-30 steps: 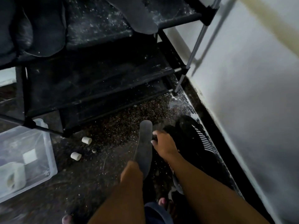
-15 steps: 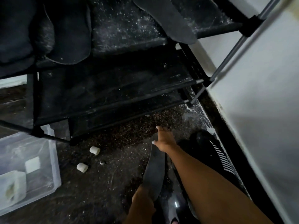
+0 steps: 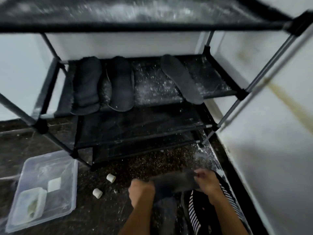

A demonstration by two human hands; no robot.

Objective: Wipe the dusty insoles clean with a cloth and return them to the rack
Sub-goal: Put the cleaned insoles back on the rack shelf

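A dark grey insole [image 3: 174,183] lies crosswise low in the view, held at both ends. My left hand [image 3: 141,189] grips its left end and my right hand [image 3: 205,180] pinches its right end. A dark cloth [image 3: 166,209] seems to hang below the insole between my forearms. The black rack [image 3: 149,26] stands ahead, its shelves speckled with white dust. On its middle shelf lie three dark insoles: one at the left [image 3: 86,85], one beside it [image 3: 121,83], and a slimmer one angled at the right [image 3: 181,80].
A clear plastic tub [image 3: 55,168] with white blocks sits on the floor at the left. Two small white cylinders [image 3: 111,177] [image 3: 97,193] lie on the dusty dark floor. A black-and-white striped item [image 3: 225,200] lies under my right arm. A white wall [image 3: 271,133] runs along the right.
The view has tilted up, showing the rack's middle and top shelves. The insole has turned from lengthwise to crosswise, and my left hand has risen to hold its left end.
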